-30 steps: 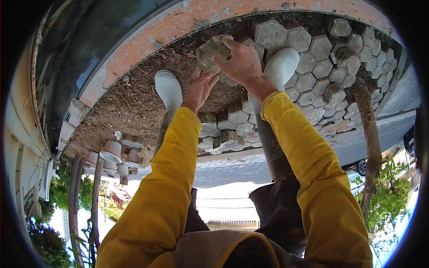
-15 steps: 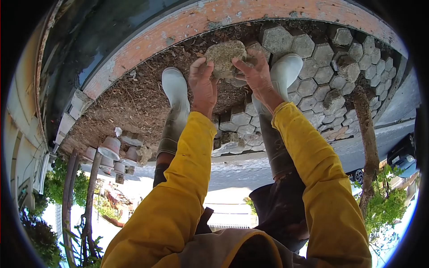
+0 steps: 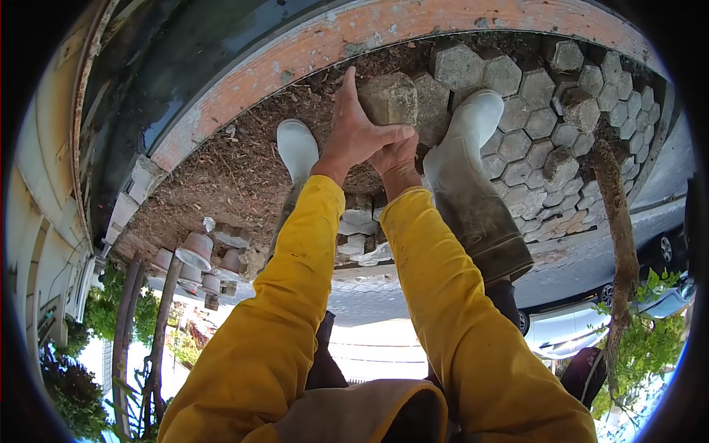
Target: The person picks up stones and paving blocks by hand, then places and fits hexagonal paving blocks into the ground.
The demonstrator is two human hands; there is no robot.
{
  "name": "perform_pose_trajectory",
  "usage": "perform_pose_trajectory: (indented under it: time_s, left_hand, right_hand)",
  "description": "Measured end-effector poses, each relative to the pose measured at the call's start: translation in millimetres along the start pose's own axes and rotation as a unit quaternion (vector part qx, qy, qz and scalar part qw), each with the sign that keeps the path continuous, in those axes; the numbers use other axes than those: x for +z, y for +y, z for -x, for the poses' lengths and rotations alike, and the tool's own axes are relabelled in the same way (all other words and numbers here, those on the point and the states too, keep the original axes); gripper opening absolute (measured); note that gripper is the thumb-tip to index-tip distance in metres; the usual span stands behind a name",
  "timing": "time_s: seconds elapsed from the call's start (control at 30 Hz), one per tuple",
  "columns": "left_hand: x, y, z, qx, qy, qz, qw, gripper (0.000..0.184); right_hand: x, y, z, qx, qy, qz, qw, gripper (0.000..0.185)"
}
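Observation:
A rough, dirt-covered hexagonal concrete paver (image 3: 388, 100) lies on the soil against another grey paver (image 3: 430, 103). My left hand (image 3: 353, 133) is open along the paver's left side, fingers straight and pointing away from me, thumb stretched out to the right. Close to the paver's near edge is my right hand (image 3: 396, 156), partly behind the left thumb. Its fingers are mostly hidden, so its grip cannot be made out.
White boots (image 3: 476, 118) stand on either side of the hands. Laid hexagonal pavers (image 3: 509, 148) spread to the right, some loose ones on top. An orange-painted curb (image 3: 244, 96) curves behind. Flower pots (image 3: 195, 249) are at left, a tree trunk (image 3: 617, 221) at right.
The paver, held between both hands before, now rests beside the other paver. My left hand has opened along its side, and my right hand has moved left and nearer to me.

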State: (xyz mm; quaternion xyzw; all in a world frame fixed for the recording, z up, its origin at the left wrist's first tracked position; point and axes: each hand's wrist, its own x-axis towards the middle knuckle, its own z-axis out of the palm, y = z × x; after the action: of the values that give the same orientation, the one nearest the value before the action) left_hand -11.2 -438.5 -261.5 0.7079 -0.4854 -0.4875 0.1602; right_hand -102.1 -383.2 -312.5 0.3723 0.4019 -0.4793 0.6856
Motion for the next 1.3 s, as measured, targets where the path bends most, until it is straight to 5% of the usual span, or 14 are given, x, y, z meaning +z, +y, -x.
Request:
perform_pose_trajectory:
  time_s: [0.07, 0.17, 0.3, 0.37, 0.6, 0.67, 0.9, 0.97, 1.3]
  left_hand:
    - [-6, -1, -7, -0.067, -0.138, -0.010, 0.988, 0.122]
    - [0, 4, -15, -0.117, -0.112, -0.054, 0.985, 0.119]
    - [19, 1, -18, -0.134, -0.029, -0.041, 0.990, 0.111]
    - [28, -4, -21, -0.086, 0.030, -0.104, 0.990, 0.108]
    - [73, -15, -41, -0.150, 0.149, -0.060, 0.976, 0.108]
    - [85, -20, -46, -0.158, 0.163, -0.047, 0.973, 0.106]
    - [102, -15, -54, -0.165, 0.196, -0.056, 0.965, 0.100]
    - [102, -15, -55, -0.158, 0.196, -0.055, 0.966, 0.100]
    - [98, -8, -52, -0.106, 0.188, -0.045, 0.975, 0.106]
  right_hand:
    - [1, -6, -3, 0.016, -0.017, -0.009, 1.000, 0.055]
    - [7, -18, -6, 0.083, -0.022, -0.035, 0.996, 0.052]
    - [26, -39, -3, 0.090, 0.102, 0.196, 0.971, 0.049]
    - [23, -53, 2, 0.013, 0.230, 0.463, 0.856, 0.045]
    - [41, -62, -20, -0.172, 0.185, 0.563, 0.787, 0.047]
    - [46, -66, -19, -0.187, 0.168, 0.677, 0.691, 0.051]
    - [53, -75, -24, -0.283, 0.197, 0.682, 0.645, 0.055]
    - [55, -76, -26, -0.300, 0.200, 0.700, 0.617, 0.042]
    - [69, -85, -26, -0.264, 0.203, 0.728, 0.599, 0.035]
